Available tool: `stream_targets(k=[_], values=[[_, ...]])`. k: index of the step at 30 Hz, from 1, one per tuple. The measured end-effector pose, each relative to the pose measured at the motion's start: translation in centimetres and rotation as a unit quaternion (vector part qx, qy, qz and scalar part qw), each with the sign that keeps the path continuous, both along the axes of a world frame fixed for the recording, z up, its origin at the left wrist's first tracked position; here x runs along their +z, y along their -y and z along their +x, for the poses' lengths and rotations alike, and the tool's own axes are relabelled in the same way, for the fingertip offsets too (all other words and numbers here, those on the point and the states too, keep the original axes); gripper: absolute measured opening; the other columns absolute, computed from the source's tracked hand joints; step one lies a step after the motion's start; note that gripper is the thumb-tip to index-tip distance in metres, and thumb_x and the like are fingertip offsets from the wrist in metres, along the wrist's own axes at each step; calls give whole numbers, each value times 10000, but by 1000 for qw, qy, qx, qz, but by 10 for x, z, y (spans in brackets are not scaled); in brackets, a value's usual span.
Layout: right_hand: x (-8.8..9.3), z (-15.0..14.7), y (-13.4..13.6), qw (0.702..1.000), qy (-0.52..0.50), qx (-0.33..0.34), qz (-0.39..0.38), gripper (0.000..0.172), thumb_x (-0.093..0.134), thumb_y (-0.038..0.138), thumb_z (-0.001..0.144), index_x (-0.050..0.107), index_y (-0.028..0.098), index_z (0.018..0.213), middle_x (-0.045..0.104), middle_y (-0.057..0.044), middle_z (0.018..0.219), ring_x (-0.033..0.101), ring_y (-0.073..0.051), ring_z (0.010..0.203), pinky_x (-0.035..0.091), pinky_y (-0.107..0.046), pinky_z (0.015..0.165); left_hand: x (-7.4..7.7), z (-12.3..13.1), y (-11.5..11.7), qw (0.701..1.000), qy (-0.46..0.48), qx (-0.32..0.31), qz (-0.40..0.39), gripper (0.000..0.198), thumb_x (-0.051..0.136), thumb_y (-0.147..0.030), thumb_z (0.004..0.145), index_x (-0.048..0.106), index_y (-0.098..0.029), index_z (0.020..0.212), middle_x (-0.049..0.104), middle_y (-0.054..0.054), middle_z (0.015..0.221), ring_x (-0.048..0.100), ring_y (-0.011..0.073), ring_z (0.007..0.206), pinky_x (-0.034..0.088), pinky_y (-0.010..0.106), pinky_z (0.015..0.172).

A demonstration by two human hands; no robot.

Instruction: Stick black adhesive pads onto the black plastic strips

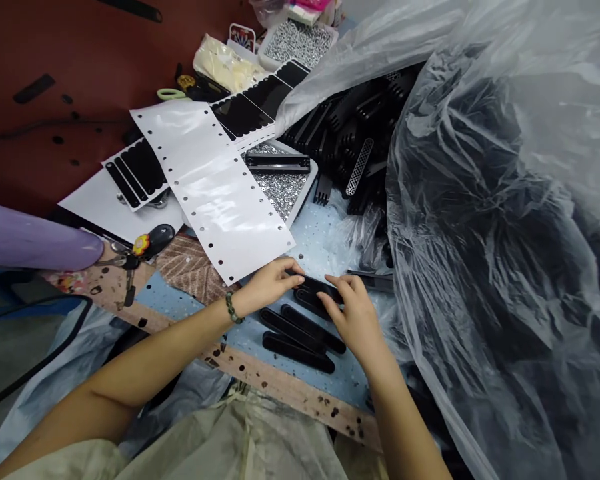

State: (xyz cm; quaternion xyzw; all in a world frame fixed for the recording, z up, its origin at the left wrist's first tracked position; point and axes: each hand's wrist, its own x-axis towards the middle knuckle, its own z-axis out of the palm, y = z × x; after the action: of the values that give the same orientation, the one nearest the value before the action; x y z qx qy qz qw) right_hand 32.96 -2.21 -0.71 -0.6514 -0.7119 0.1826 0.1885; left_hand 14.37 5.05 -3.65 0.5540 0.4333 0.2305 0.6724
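Observation:
A flat, long black strip point(314, 287) with rounded ends lies between my two hands at the middle of the bench. My left hand point(270, 287), wearing a bead bracelet point(231, 308), pinches its left end between thumb and fingers. At the right end, my right hand point(356, 317) grips it with thumb and forefinger on opposite edges. Another dark strip point(310, 301) is partly covered beneath. Closer to me, several more black strips point(299, 352) lie side by side on the blue sheet point(330, 385).
A white backing sheet point(205, 187) with dark dots overlaps a tray of small metal parts point(285, 193). Behind are sheets of black stickers point(250, 110) and a tray of screws point(300, 43). Plastic bagging point(480, 233) with black parts fills the right; a purple cylinder point(35, 237) is left.

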Motion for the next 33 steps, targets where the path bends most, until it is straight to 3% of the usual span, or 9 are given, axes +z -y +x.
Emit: stream_targets(k=[5,12,15,24,30,33], values=[[1,8,3,998,-46,-24,-29,120,463,207,902,583,210,904,584,-43,881,592,-176,823,472,-297,751,11,-3,1,997,-47,-23,50,185,588,-340,813,610,-159,837,622,55,873,616,195,826,504,342,772],[4,6,-4,995,-16,-59,-78,30,530,190,839,534,215,855,556,-20,834,561,-174,758,429,-293,698,8,-5,2,997,-37,-28,68,224,588,-361,812,618,-146,871,628,73,915,621,200,864,507,350,811],[4,10,-8,993,-21,-69,-89,60,570,209,812,516,216,839,546,-8,804,540,-164,709,414,-288,680,8,-5,3,996,-48,-23,72,233,595,-374,807,621,-148,861,634,70,905,627,203,861,517,353,804],[4,23,-13,985,-142,-46,-87,78,566,207,815,561,212,737,560,15,703,528,-137,674,391,-248,658,8,-4,-2,999,-32,-28,-18,244,627,-385,791,600,-159,879,656,34,812,662,193,802,540,380,806],[4,19,-12,991,-99,-46,-81,84,558,180,810,552,209,731,556,1,735,530,-143,694,391,-255,671,11,-6,-3,998,-14,-64,13,273,601,-372,808,648,-151,962,603,75,1006,645,190,838,537,391,839],[5,18,-12,991,-94,-43,-87,78,549,183,813,551,212,741,558,1,734,528,-146,694,389,-258,668,11,-5,-3,997,-20,-68,39,255,584,-375,820,660,-156,927,583,70,984,633,187,828,543,385,825]])
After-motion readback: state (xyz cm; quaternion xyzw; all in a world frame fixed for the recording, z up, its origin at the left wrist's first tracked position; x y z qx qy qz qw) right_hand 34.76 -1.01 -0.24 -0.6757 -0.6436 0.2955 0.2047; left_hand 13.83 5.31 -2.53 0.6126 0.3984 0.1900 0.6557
